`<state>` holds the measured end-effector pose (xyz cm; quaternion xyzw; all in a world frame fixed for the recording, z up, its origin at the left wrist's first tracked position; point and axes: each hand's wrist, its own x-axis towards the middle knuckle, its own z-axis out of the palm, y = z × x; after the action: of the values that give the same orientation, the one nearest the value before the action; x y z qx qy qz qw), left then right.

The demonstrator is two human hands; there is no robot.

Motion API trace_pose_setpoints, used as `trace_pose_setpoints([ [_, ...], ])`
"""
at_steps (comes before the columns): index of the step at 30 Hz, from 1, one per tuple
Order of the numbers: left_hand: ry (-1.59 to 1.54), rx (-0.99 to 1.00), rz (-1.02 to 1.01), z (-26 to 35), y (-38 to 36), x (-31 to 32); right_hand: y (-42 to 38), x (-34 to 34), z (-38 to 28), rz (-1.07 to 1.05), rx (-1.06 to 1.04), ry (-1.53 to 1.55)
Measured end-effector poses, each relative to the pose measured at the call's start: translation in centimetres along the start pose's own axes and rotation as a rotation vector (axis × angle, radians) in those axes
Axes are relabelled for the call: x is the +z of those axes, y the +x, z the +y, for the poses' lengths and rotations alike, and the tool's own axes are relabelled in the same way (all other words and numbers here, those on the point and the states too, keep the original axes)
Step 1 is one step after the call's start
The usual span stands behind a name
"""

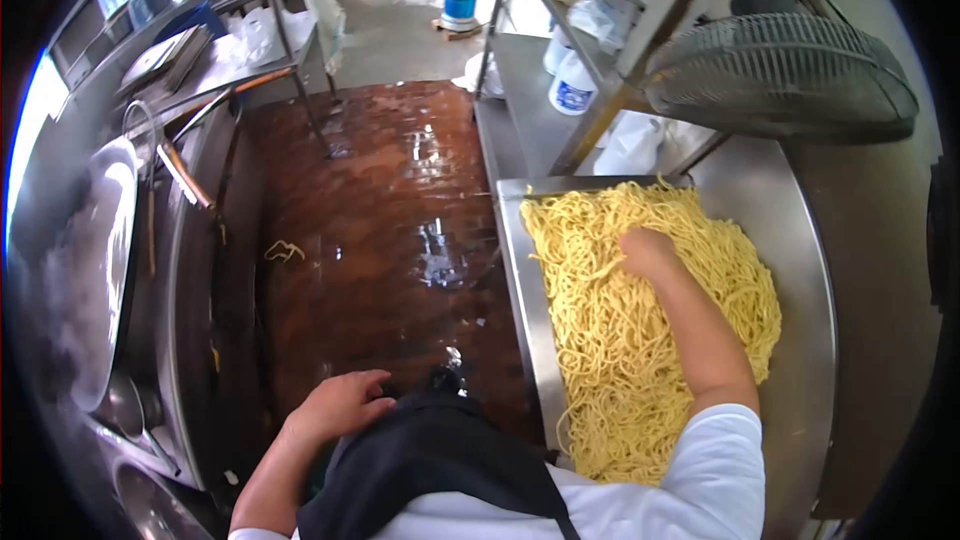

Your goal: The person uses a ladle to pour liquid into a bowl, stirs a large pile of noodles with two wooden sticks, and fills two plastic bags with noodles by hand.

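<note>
A thick bed of yellow noodles (pixel 620 370) lies spread over a long stainless steel tray table (pixel 800 360) on my right. My right hand (pixel 648 252) reaches into the far part of the noodles. Its fingers curl down among the strands and are partly hidden, with a bunch of noodles gathered at them. My left hand (pixel 345 402) hangs in front of the black apron (pixel 430 465), holding nothing, with its thumb and fingers apart.
A large steaming wok (pixel 110 270) and a ladle (pixel 128 408) are on the left. A fan (pixel 785 80) overhangs the noodles' far end, beside a metal shelf (pixel 530 125) with white tubs (pixel 573 85). The brown floor (pixel 370 240) looks wet; fallen noodles (pixel 284 251) lie on it.
</note>
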<state>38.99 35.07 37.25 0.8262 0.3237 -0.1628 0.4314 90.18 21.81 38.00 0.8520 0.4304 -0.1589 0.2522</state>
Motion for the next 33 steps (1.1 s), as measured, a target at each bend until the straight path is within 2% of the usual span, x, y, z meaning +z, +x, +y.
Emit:
trace_pose_setpoints([
  [1,0.004,-0.001,-0.014,-0.1,0.0,0.0,0.3,0.4,0.0,-0.025,0.003,-0.059],
  [3,0.013,-0.016,-0.009,-1.2,-0.2,0.7,1.6,2.7,0.8,0.119,-0.017,-0.075],
  [4,0.016,-0.035,0.009,-2.2,-0.2,1.4,1.5,3.2,1.3,0.231,-0.146,-0.023],
  [5,0.006,-0.041,0.028,-2.7,-0.4,1.8,0.3,1.9,0.6,0.29,-0.117,0.061],
  [6,-0.006,-0.046,0.046,-2.9,-0.6,2.0,1.6,2.5,1.6,0.275,-0.082,-0.017],
  [7,-0.011,-0.066,0.048,-3.1,-0.9,2.2,1.7,2.8,2.4,0.475,-0.052,0.237],
  [8,-0.015,-0.076,0.041,-3.2,-1.3,2.2,1.6,3.1,3.1,0.673,-0.152,0.593],
  [9,-0.041,-0.126,0.072,-3.0,-2.0,2.0,3.0,3.5,4.7,0.727,-0.081,0.766],
  [10,-0.056,-0.117,0.062,-2.7,-2.5,1.9,2.3,1.9,5.6,0.558,0.027,1.021],
  [12,-0.073,-0.107,0.072,-2.7,-3.7,1.7,-3.7,-3.9,2.2,0.587,0.152,1.556],
  [14,-0.105,-0.059,0.109,-2.9,-4.8,1.3,-7.9,-7.9,-0.4,0.724,-0.135,1.724],
  [15,-0.106,-0.065,0.131,-3.0,-5.2,1.1,-10.0,-9.8,-2.1,0.725,-0.161,1.726],
  [17,-0.163,-0.004,0.166,-3.2,-6.0,0.9,-13.3,-12.7,-6.2,0.619,-0.422,1.755],
  [18,-0.218,0.055,0.223,-2.8,-6.5,0.7,-13.7,-13.0,-8.0,0.598,-0.463,1.743],
  [19,-0.28,0.114,0.283,-2.5,-6.9,0.6,-14.0,-13.1,-9.8,0.505,-0.613,1.596],
  [20,-0.448,0.222,0.359,-2.6,-6.8,1.1,-14.4,-13.4,-12.1,0.407,-0.755,1.433],
  [22,-1.053,0.369,0.372,-2.9,-6.6,2.4,-16.7,-13.6,-19.7,0.233,-0.934,1.286],
  [24,-1.443,0.321,0.405,-3.4,-7.6,3.4,-21.3,-13.1,-28.5,0.076,-0.964,1.141],
  [27,-1.862,0.317,0.377,-7.4,-8.2,6.5,-26.1,-10.9,-38.0,-0.168,-1.15,0.729],
  [28,-1.955,0.396,0.313,-9.1,-9.2,7.9,-28.1,-10.0,-40.8,-0.235,-1.187,0.692],
  [30,-1.996,0.439,0.292,-11.8,-13.1,10.2,-30.8,-7.8,-45.6,-0.278,-1.392,0.591],
  [33,-2.181,0.483,0.312,-15.4,-15.0,15.1,-34.4,-5.5,-50.5,-0.349,-1.427,0.479],
])
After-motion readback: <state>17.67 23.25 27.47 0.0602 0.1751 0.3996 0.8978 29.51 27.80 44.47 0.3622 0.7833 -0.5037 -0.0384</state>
